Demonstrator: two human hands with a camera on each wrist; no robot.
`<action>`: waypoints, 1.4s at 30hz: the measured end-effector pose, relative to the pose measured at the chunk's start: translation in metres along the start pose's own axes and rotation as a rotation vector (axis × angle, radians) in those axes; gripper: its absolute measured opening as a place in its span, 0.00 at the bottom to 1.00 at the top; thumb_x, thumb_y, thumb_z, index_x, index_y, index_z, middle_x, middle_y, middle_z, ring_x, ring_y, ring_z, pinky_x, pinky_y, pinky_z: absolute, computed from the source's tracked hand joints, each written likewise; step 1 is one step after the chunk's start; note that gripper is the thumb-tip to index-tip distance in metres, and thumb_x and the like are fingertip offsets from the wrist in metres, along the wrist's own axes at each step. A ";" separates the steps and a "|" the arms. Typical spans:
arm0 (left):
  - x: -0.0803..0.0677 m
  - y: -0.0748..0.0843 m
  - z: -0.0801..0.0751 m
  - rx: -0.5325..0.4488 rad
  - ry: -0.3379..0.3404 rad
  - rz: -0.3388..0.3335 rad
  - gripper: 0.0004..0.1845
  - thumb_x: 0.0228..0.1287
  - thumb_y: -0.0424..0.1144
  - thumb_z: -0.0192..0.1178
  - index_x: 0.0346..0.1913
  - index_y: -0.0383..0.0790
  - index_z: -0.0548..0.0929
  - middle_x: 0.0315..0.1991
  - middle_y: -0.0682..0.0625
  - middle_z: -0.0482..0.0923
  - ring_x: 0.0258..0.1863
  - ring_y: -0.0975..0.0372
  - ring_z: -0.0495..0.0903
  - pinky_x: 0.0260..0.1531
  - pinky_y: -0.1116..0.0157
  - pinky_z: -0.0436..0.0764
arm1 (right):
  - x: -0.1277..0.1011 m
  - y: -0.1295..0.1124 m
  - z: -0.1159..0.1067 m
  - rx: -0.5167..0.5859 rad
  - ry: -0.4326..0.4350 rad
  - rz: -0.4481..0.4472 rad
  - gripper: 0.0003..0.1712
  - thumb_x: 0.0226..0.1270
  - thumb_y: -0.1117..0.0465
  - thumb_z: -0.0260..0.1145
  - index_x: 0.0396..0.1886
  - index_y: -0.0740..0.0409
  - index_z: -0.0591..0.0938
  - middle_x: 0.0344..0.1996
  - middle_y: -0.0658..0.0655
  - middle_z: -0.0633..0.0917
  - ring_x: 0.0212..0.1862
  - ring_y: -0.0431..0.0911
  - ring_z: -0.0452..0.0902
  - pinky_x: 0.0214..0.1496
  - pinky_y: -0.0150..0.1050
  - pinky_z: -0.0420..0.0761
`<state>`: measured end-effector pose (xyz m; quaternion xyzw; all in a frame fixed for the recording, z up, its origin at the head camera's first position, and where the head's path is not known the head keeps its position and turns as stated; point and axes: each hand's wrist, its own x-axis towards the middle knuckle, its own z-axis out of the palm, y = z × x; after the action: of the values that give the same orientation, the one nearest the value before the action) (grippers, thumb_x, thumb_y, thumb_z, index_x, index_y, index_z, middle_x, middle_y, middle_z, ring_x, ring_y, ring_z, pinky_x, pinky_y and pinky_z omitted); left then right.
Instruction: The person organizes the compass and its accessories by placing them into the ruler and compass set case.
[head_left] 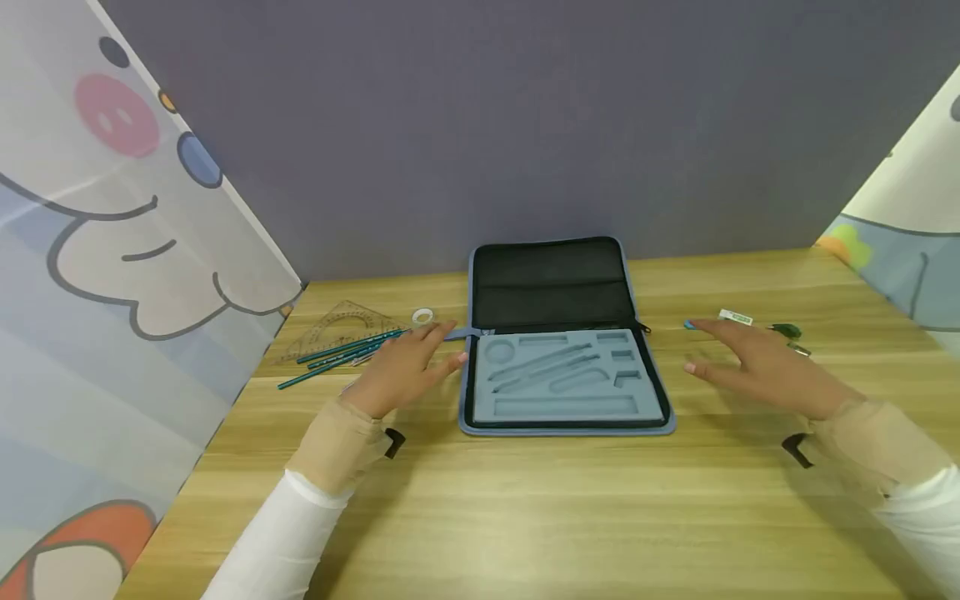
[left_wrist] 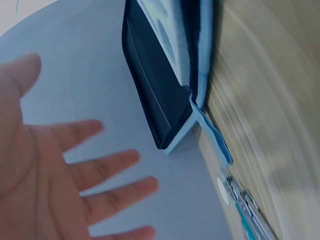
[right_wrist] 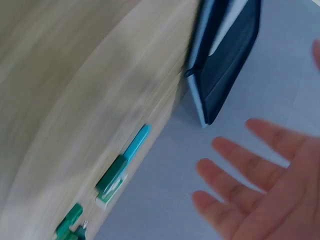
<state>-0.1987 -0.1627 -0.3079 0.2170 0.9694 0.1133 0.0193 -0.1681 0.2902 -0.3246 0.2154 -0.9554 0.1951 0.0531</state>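
Note:
An open zip case lies on the wooden table, its black lid leaning against the back wall and its grey foam tray full of vacant cut-outs. My left hand hovers just left of the case with straight fingers and holds nothing; the left wrist view shows its open palm beside the case. My right hand floats to the right of the case, fingers spread, holding nothing; its palm appears in the right wrist view.
Green pencils, a clear protractor-triangle and a white tape roll lie at the left. A blue pen, a white eraser and green items lie at the right. Printed curtains flank both sides; a grey wall stands behind.

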 end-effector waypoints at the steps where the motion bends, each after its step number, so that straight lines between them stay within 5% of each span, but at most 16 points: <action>1: 0.002 0.001 0.000 -0.011 -0.009 -0.013 0.36 0.69 0.64 0.41 0.74 0.52 0.54 0.70 0.43 0.58 0.67 0.46 0.61 0.62 0.39 0.58 | 0.000 0.000 -0.002 0.017 -0.007 0.023 0.37 0.64 0.47 0.63 0.67 0.63 0.66 0.61 0.70 0.70 0.63 0.71 0.60 0.58 0.69 0.59; 11: 0.015 0.006 0.010 -0.151 -0.050 -0.107 0.39 0.68 0.63 0.44 0.73 0.41 0.55 0.67 0.38 0.63 0.65 0.47 0.66 0.59 0.46 0.67 | 0.007 0.011 -0.010 0.035 -0.010 0.127 0.33 0.66 0.48 0.62 0.60 0.70 0.71 0.53 0.74 0.76 0.50 0.68 0.74 0.44 0.61 0.75; 20: 0.026 0.010 0.024 -0.221 -0.027 -0.175 0.34 0.69 0.55 0.49 0.67 0.33 0.63 0.47 0.41 0.80 0.41 0.54 0.80 0.41 0.54 0.78 | 0.012 0.029 -0.010 0.058 0.043 0.122 0.22 0.62 0.57 0.66 0.47 0.72 0.79 0.43 0.74 0.82 0.45 0.66 0.79 0.45 0.60 0.75; 27: 0.035 0.011 0.033 -0.245 -0.042 -0.229 0.29 0.70 0.51 0.49 0.60 0.27 0.70 0.56 0.36 0.75 0.48 0.48 0.78 0.48 0.53 0.77 | 0.015 0.034 -0.010 0.063 0.078 0.142 0.16 0.58 0.60 0.69 0.40 0.69 0.82 0.34 0.65 0.85 0.36 0.52 0.82 0.36 0.35 0.76; 30: 0.040 0.012 0.037 -0.235 -0.025 -0.243 0.26 0.69 0.50 0.51 0.56 0.28 0.73 0.48 0.38 0.79 0.35 0.54 0.79 0.37 0.59 0.78 | 0.013 0.035 -0.011 0.061 0.088 0.146 0.16 0.57 0.61 0.70 0.40 0.68 0.82 0.35 0.67 0.85 0.38 0.56 0.82 0.36 0.37 0.76; 34: 0.043 0.012 0.041 -0.242 -0.008 -0.242 0.20 0.68 0.47 0.54 0.47 0.29 0.74 0.28 0.44 0.77 0.19 0.60 0.69 0.22 0.66 0.69 | 0.013 0.036 -0.013 0.047 0.072 0.151 0.15 0.59 0.63 0.68 0.42 0.70 0.81 0.38 0.71 0.83 0.42 0.66 0.79 0.39 0.54 0.78; 42: 0.047 0.012 0.043 -0.244 -0.025 -0.213 0.21 0.66 0.39 0.55 0.56 0.26 0.72 0.19 0.48 0.72 0.16 0.61 0.67 0.21 0.66 0.69 | 0.016 0.045 -0.023 0.044 0.043 0.156 0.14 0.62 0.67 0.64 0.44 0.73 0.79 0.36 0.70 0.83 0.39 0.61 0.80 0.32 0.40 0.79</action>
<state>-0.2327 -0.1234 -0.3462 0.1102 0.9656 0.2251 0.0694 -0.2017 0.3305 -0.3163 0.1371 -0.9634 0.2241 0.0536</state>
